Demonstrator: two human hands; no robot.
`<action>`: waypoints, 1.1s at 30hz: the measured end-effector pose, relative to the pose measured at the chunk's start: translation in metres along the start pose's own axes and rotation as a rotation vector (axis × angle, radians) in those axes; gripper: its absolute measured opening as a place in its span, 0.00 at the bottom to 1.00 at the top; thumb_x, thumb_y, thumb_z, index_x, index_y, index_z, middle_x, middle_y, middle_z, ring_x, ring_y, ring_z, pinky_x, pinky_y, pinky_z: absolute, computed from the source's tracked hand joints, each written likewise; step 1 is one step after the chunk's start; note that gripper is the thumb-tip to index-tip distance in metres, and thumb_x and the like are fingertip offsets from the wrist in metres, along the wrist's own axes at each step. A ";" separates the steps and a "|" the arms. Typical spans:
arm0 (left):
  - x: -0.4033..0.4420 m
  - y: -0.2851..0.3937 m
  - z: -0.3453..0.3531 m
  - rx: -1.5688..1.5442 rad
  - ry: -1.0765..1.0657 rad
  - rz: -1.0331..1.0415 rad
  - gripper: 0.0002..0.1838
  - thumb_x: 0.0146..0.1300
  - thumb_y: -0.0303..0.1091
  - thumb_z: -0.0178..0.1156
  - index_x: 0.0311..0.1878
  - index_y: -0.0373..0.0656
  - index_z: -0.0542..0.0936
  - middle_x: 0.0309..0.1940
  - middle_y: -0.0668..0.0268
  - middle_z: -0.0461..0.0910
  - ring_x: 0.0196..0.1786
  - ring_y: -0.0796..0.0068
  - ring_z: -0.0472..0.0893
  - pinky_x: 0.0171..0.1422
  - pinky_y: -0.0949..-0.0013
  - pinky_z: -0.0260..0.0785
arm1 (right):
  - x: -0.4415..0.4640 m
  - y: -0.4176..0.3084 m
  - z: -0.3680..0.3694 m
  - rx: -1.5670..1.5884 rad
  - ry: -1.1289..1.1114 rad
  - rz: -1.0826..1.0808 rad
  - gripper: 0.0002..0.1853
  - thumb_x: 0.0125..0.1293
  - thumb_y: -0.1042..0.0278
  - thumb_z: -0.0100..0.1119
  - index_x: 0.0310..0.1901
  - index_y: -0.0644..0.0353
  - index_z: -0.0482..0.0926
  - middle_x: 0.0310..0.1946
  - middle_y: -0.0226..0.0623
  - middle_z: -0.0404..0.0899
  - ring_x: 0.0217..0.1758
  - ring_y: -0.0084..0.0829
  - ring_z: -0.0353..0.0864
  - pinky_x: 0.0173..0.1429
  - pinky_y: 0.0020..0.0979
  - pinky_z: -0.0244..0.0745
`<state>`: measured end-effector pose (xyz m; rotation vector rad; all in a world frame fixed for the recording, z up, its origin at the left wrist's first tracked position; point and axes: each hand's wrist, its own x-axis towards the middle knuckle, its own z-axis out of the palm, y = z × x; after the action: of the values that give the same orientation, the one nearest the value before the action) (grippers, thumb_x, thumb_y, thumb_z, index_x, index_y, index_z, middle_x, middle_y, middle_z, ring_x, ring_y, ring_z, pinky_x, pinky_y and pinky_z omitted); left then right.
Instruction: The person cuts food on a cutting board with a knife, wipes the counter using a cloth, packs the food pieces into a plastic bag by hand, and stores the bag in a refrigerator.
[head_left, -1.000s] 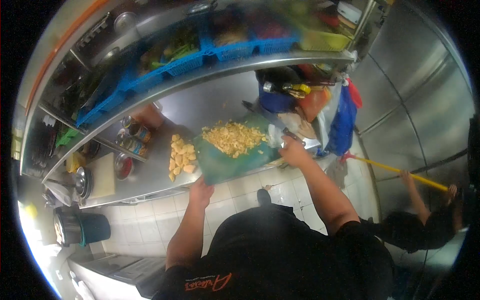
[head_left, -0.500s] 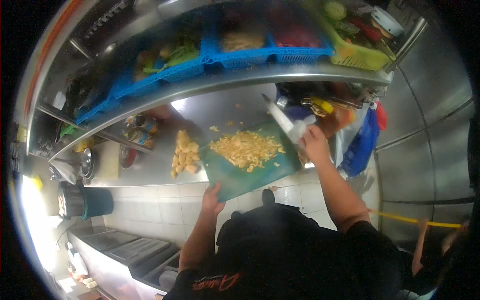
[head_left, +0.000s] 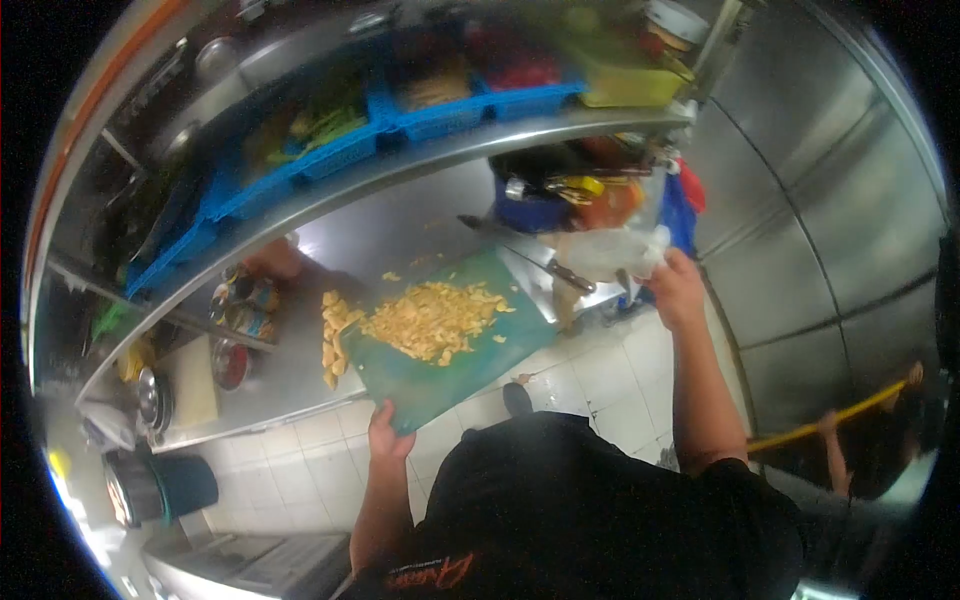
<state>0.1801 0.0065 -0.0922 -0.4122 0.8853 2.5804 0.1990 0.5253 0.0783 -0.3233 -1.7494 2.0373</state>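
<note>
My left hand (head_left: 391, 433) is closed on the near left corner of a green cutting board (head_left: 480, 365), which juts past the counter's front edge. Chopped pale-yellow pieces (head_left: 437, 320) lie heaped on the board. Larger, uncut-looking chunks (head_left: 335, 335) sit on the steel just left of it. My right hand (head_left: 678, 288) pinches one end of a translucent plastic bag (head_left: 605, 252), stretched out to the board's right. Under and beside the bag, a knife (head_left: 530, 255) rests on the counter with its dark handle toward me.
Blue baskets (head_left: 440, 118) of vegetables and a yellow-green basket (head_left: 630, 85) line the shelf above the steel counter (head_left: 400, 215). Jars (head_left: 250, 305) and bowls (head_left: 153, 395) stand at left. Another person's hand (head_left: 828, 425) is on a yellow pole (head_left: 860, 408) at right.
My right hand has moved right and down with the bag, which now stretches out sideways and uncovers the knife handle. My left hand stays on the board. The view has shifted.
</note>
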 end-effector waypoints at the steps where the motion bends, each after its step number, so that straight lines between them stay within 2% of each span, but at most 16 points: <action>1: -0.003 0.004 -0.003 -0.011 -0.042 0.001 0.27 0.72 0.35 0.57 0.70 0.37 0.67 0.65 0.58 0.74 0.68 0.55 0.72 0.76 0.49 0.60 | -0.015 -0.016 -0.007 -0.013 0.072 0.062 0.09 0.68 0.74 0.51 0.46 0.63 0.78 0.41 0.38 0.83 0.41 0.31 0.83 0.49 0.35 0.80; 4: -0.009 0.013 -0.010 -0.023 -0.105 -0.029 0.28 0.72 0.36 0.58 0.71 0.38 0.66 0.66 0.59 0.73 0.69 0.54 0.71 0.77 0.49 0.59 | -0.060 -0.024 -0.063 -0.108 0.195 0.283 0.08 0.66 0.70 0.53 0.44 0.63 0.78 0.39 0.40 0.83 0.39 0.33 0.84 0.45 0.36 0.80; 5: 0.008 -0.003 0.000 0.019 -0.042 -0.023 0.28 0.72 0.37 0.58 0.71 0.38 0.66 0.67 0.59 0.73 0.69 0.55 0.71 0.77 0.49 0.59 | -0.040 0.021 -0.116 -0.209 0.231 0.410 0.16 0.63 0.66 0.54 0.50 0.64 0.78 0.44 0.44 0.83 0.43 0.38 0.84 0.45 0.39 0.79; 7: 0.007 -0.004 0.004 0.050 -0.005 -0.020 0.29 0.72 0.38 0.58 0.72 0.39 0.66 0.67 0.59 0.73 0.70 0.55 0.71 0.77 0.49 0.58 | -0.057 0.064 -0.169 -0.204 0.306 0.578 0.16 0.62 0.67 0.54 0.50 0.64 0.78 0.42 0.45 0.82 0.41 0.40 0.84 0.44 0.40 0.80; 11: -0.004 0.000 0.010 0.045 0.007 0.011 0.29 0.72 0.41 0.57 0.72 0.40 0.65 0.68 0.59 0.72 0.70 0.56 0.70 0.77 0.50 0.58 | -0.089 0.134 -0.214 -0.194 0.509 0.807 0.14 0.62 0.69 0.53 0.47 0.63 0.78 0.39 0.46 0.81 0.36 0.44 0.84 0.45 0.45 0.80; 14: -0.010 -0.008 0.022 0.066 -0.034 0.057 0.28 0.73 0.43 0.56 0.72 0.41 0.66 0.68 0.60 0.72 0.70 0.56 0.71 0.77 0.50 0.58 | -0.080 0.175 -0.228 -0.028 0.715 0.801 0.11 0.63 0.71 0.50 0.45 0.63 0.77 0.40 0.48 0.81 0.38 0.46 0.85 0.48 0.50 0.79; 15: -0.014 -0.011 0.030 0.071 -0.013 0.070 0.28 0.74 0.43 0.55 0.72 0.41 0.67 0.68 0.60 0.72 0.70 0.56 0.71 0.77 0.50 0.59 | -0.075 0.187 -0.235 0.034 0.728 0.804 0.11 0.66 0.72 0.47 0.47 0.64 0.76 0.43 0.50 0.81 0.45 0.48 0.85 0.53 0.52 0.77; 17: -0.022 -0.018 0.044 0.030 0.145 0.092 0.27 0.75 0.42 0.52 0.72 0.41 0.66 0.68 0.59 0.72 0.70 0.56 0.71 0.76 0.49 0.60 | -0.055 0.232 -0.255 0.275 0.809 0.756 0.12 0.68 0.73 0.46 0.50 0.65 0.73 0.46 0.50 0.80 0.50 0.48 0.83 0.55 0.53 0.76; 19: -0.031 -0.029 0.054 0.010 0.155 0.147 0.26 0.75 0.41 0.52 0.72 0.41 0.66 0.68 0.59 0.72 0.69 0.56 0.71 0.76 0.49 0.60 | -0.026 0.252 -0.253 0.466 0.916 0.667 0.14 0.71 0.72 0.44 0.55 0.64 0.70 0.48 0.50 0.79 0.54 0.49 0.82 0.57 0.55 0.76; 22: -0.041 -0.052 0.093 -0.019 0.160 0.225 0.26 0.76 0.42 0.51 0.71 0.41 0.67 0.68 0.57 0.72 0.68 0.55 0.72 0.75 0.48 0.60 | 0.008 0.297 -0.262 0.671 0.751 0.681 0.16 0.71 0.72 0.43 0.59 0.64 0.67 0.52 0.49 0.79 0.54 0.49 0.82 0.56 0.55 0.77; 23: -0.046 -0.058 0.097 -0.042 0.204 0.238 0.25 0.76 0.42 0.50 0.71 0.41 0.67 0.68 0.57 0.72 0.68 0.54 0.72 0.75 0.48 0.61 | 0.018 0.314 -0.257 0.496 0.807 0.865 0.14 0.73 0.71 0.42 0.55 0.65 0.73 0.46 0.49 0.81 0.51 0.50 0.83 0.53 0.56 0.77; 26: -0.051 -0.071 0.118 -0.051 0.387 0.309 0.26 0.75 0.43 0.52 0.71 0.40 0.67 0.68 0.57 0.72 0.68 0.54 0.71 0.75 0.47 0.60 | 0.036 0.334 -0.241 -0.589 0.211 1.256 0.16 0.72 0.70 0.45 0.53 0.69 0.78 0.44 0.52 0.83 0.44 0.46 0.86 0.48 0.48 0.81; 27: -0.052 -0.078 0.122 -0.052 0.451 0.333 0.27 0.75 0.44 0.53 0.71 0.40 0.67 0.68 0.58 0.72 0.69 0.55 0.71 0.75 0.47 0.60 | 0.040 0.352 -0.237 -0.983 -0.135 1.216 0.14 0.70 0.68 0.48 0.33 0.68 0.81 0.30 0.49 0.83 0.41 0.42 0.86 0.47 0.43 0.80; 30: -0.052 -0.082 0.122 -0.061 0.360 0.326 0.27 0.75 0.45 0.52 0.70 0.40 0.68 0.67 0.58 0.73 0.69 0.55 0.71 0.75 0.47 0.60 | 0.006 0.374 -0.207 -1.475 -1.001 0.355 0.16 0.64 0.64 0.53 0.38 0.67 0.86 0.40 0.54 0.86 0.43 0.46 0.86 0.51 0.42 0.80; 32: -0.053 -0.083 0.117 -0.048 0.353 0.314 0.27 0.76 0.44 0.51 0.71 0.39 0.67 0.68 0.58 0.72 0.69 0.55 0.71 0.76 0.46 0.59 | 0.016 0.238 -0.133 -0.904 -0.926 0.483 0.14 0.63 0.65 0.54 0.38 0.66 0.86 0.36 0.56 0.84 0.42 0.52 0.84 0.52 0.48 0.78; 33: -0.056 -0.087 0.113 -0.029 0.370 0.324 0.27 0.75 0.44 0.51 0.71 0.39 0.67 0.68 0.58 0.72 0.69 0.55 0.71 0.76 0.46 0.59 | 0.028 0.217 -0.114 -0.853 -0.832 0.422 0.13 0.62 0.65 0.55 0.39 0.66 0.85 0.37 0.57 0.83 0.43 0.54 0.83 0.53 0.48 0.78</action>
<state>0.2515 0.1270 -0.0304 -0.8375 1.1179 2.8648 0.1876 0.6150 -0.1510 -0.0731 -3.2869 1.6356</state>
